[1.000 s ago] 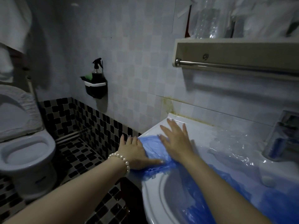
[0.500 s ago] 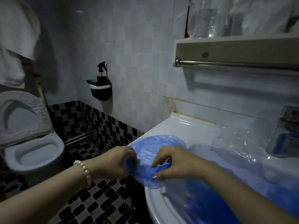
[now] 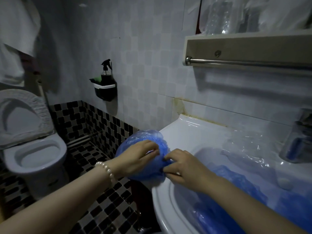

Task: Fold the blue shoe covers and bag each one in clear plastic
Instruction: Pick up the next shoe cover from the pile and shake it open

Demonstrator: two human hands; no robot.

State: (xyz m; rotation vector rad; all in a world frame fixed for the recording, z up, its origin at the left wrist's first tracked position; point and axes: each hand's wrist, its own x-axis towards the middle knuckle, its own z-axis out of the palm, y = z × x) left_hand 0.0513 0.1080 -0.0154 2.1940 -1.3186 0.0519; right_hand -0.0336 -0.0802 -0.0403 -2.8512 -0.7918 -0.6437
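no readable text, no labels, no brands, no numbers anywhere

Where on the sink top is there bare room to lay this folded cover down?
Bare: the sink ledge's back-left corner, between the wall and the clear plastic. Crowded: the basin, full of blue covers, and the plastic-strewn ledge by the faucet.

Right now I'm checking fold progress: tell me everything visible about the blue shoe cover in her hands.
The blue shoe cover is thin, crinkly, translucent plastic, bunched into a rounded puff. It is held at the sink's left front edge, overhanging the rim. The left hand and right hand both pinch its gathered edge.
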